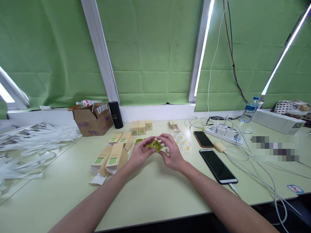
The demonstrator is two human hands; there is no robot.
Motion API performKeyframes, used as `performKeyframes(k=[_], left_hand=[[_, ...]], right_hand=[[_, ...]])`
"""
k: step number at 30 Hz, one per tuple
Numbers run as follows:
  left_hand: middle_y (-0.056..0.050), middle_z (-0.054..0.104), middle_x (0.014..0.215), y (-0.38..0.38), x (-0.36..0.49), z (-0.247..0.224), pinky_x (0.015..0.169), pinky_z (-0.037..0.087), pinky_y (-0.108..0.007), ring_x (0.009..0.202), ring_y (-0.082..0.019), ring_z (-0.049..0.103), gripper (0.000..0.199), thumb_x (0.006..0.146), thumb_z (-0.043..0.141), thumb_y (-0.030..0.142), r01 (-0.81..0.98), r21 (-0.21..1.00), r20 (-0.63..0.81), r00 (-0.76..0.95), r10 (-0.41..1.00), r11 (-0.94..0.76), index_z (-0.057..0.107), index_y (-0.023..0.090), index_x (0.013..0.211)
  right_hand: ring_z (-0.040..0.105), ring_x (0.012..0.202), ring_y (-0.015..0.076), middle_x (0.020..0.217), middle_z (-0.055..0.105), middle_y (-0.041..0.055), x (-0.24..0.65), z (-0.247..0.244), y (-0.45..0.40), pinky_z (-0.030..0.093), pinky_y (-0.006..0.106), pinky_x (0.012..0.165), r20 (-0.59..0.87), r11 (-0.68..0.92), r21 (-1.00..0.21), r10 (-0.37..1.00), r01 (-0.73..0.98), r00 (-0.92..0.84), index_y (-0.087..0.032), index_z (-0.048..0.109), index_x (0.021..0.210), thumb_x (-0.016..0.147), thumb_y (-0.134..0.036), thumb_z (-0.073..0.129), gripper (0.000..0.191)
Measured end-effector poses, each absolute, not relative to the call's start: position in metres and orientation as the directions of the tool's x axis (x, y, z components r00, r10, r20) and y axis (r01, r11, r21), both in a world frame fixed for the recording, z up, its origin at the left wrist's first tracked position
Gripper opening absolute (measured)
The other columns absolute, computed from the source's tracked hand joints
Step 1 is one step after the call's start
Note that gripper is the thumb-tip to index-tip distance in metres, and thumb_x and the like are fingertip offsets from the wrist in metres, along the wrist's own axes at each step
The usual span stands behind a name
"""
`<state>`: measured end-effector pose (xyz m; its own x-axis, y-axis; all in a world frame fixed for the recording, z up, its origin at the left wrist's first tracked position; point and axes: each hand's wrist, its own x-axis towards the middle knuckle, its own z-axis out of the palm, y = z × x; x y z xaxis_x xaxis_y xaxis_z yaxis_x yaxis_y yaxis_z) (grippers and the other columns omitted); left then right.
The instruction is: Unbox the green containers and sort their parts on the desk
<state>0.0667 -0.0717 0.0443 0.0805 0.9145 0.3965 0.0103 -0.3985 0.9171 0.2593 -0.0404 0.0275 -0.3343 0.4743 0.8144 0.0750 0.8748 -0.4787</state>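
Both of my hands meet over the middle of the table around a small olive-green plastic piece (155, 146), shaped like a shallow cup. My left hand (141, 152) pinches its left side. The fingers of my right hand (172, 154) close on its right side. Just behind my left fingers lies another green piece (139, 140), partly covered. Several clear plastic pieces with yellow centres (185, 145) sit beyond my right hand. To the left, several tan cartons with green labels (117, 157) lie with open white flaps.
Small tan boxes (141, 127) stand at the back, near a black tumbler (116, 115) and a cardboard box (93, 121). White straps (31, 139) cover the far left. On the right are two phones (218, 165) (203, 139), a power strip (225, 132), cables and a water bottle (250, 110).
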Motion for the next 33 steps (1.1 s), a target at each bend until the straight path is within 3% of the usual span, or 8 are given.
performKeyframes(k=[3,7,13,17,22,33], left_hand=[[-0.015,0.073,0.127,-0.07,0.065,0.044,0.1,0.06,-0.048,0.117,-0.03,0.071,0.056,0.073,0.09,0.034,-0.011,0.921,0.388,0.069,0.919,-0.389,0.072,0.018,0.124],[-0.012,0.072,0.122,-0.069,0.067,0.041,0.1,0.06,-0.047,0.111,-0.028,0.072,0.047,0.069,0.089,0.025,0.09,0.91,0.408,-0.009,0.913,-0.405,0.074,0.018,0.114],[-0.008,0.069,0.122,-0.076,0.074,0.035,0.104,0.057,-0.045,0.115,-0.026,0.068,0.038,0.077,0.079,0.016,0.349,0.755,0.595,-0.01,0.803,-0.555,0.073,0.024,0.114],[-0.007,0.071,0.122,-0.082,0.076,0.036,0.105,0.055,-0.045,0.116,-0.026,0.067,0.039,0.08,0.077,0.013,0.516,0.605,0.689,0.043,0.723,-0.607,0.072,0.027,0.116],[-0.007,0.074,0.116,-0.082,0.077,0.038,0.101,0.056,-0.045,0.113,-0.026,0.066,0.038,0.082,0.078,0.014,0.589,0.471,0.76,0.108,0.641,-0.657,0.071,0.027,0.117],[-0.007,0.075,0.116,-0.08,0.075,0.035,0.099,0.055,-0.047,0.112,-0.027,0.066,0.04,0.084,0.079,0.014,0.625,0.365,0.807,0.158,0.569,-0.69,0.072,0.026,0.121]], right_hand=[[0.061,0.118,0.0257,0.131,0.054,0.0118,0.26,0.028,-0.041,0.063,0.044,0.092,0.829,0.875,-0.475,0.479,0.088,-0.29,-0.028,0.056,0.14,0.087,-0.004,0.057,0.058],[0.062,0.11,0.0257,0.125,0.058,0.0116,0.261,0.031,-0.042,0.061,0.044,0.088,0.863,0.886,-0.435,0.461,0.159,-0.207,-0.026,0.061,0.132,0.092,-0.009,0.057,0.043],[0.056,0.098,0.0255,0.102,0.061,0.0096,0.258,0.03,-0.044,0.054,0.04,0.077,0.923,0.894,-0.241,0.331,0.379,-0.194,-0.024,0.072,0.11,0.093,-0.013,0.062,0.022],[0.054,0.092,0.0237,0.095,0.06,0.0083,0.257,0.028,-0.044,0.049,0.036,0.072,0.932,0.864,-0.167,0.295,0.475,-0.21,-0.023,0.075,0.104,0.092,-0.012,0.064,0.019],[0.052,0.089,0.0222,0.09,0.06,0.0069,0.257,0.029,-0.045,0.045,0.035,0.07,0.928,0.837,-0.155,0.306,0.525,-0.213,-0.023,0.076,0.095,0.093,-0.012,0.064,0.016],[0.051,0.087,0.0216,0.086,0.062,0.0061,0.254,0.029,-0.044,0.042,0.035,0.07,0.93,0.831,-0.121,0.286,0.543,-0.23,-0.022,0.075,0.086,0.092,-0.008,0.062,0.019]])
